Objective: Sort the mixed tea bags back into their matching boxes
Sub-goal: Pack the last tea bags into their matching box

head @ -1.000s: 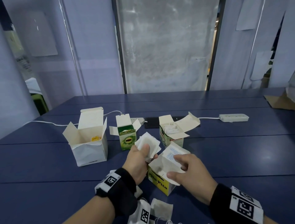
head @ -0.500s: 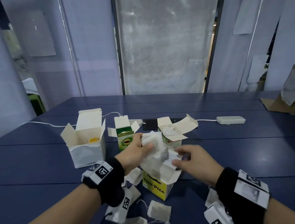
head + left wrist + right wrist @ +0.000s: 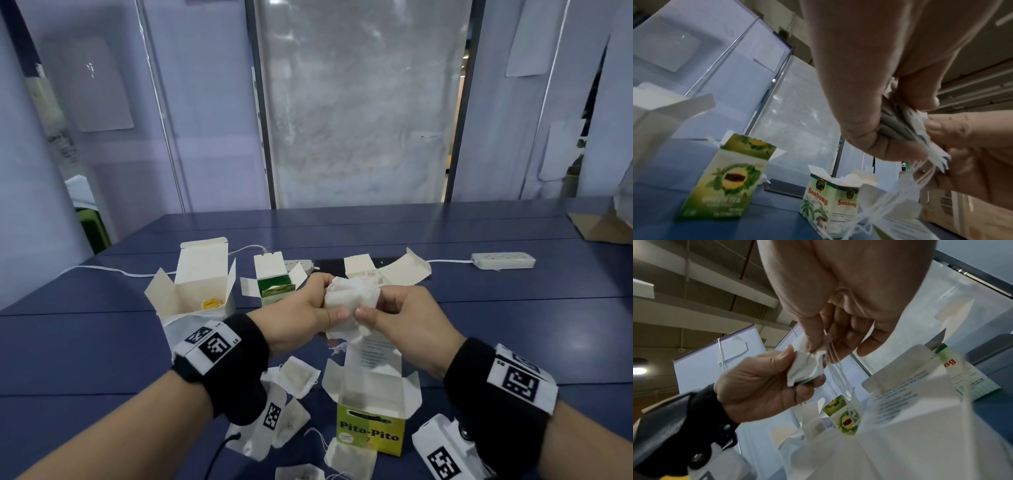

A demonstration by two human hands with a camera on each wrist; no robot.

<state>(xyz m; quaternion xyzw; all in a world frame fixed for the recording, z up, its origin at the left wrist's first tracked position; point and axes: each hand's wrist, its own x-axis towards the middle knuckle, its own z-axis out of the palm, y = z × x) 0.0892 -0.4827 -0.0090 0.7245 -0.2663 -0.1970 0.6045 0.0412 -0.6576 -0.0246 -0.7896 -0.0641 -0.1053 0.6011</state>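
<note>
Both hands hold one bunch of white tea bags [image 3: 352, 305] above the open yellow Pito-Pito box [image 3: 371, 428]. My left hand [image 3: 308, 308] grips the bunch [image 3: 898, 125] from the left, and my right hand [image 3: 387, 310] pinches its right edge [image 3: 807, 369]. White strings [image 3: 906, 183] hang down from the bags. Behind stand an open green tea box [image 3: 274, 287], a Sambong box [image 3: 828, 204] and a larger white box [image 3: 195, 291] with something yellow inside. Loose tea bags [image 3: 298, 377] lie on the table near my left wrist.
The blue table [image 3: 102, 342] carries two white power strips [image 3: 503, 260] with cables, and a dark flat object behind the boxes. A brown cardboard piece [image 3: 599, 226] lies at the far right edge. More loose bags [image 3: 349, 459] lie at the front edge.
My right hand left the Pito-Pito box flap and rose to meet the left hand; both now hold the tea bag bunch together. The camera view tilted down, showing more loose bags.
</note>
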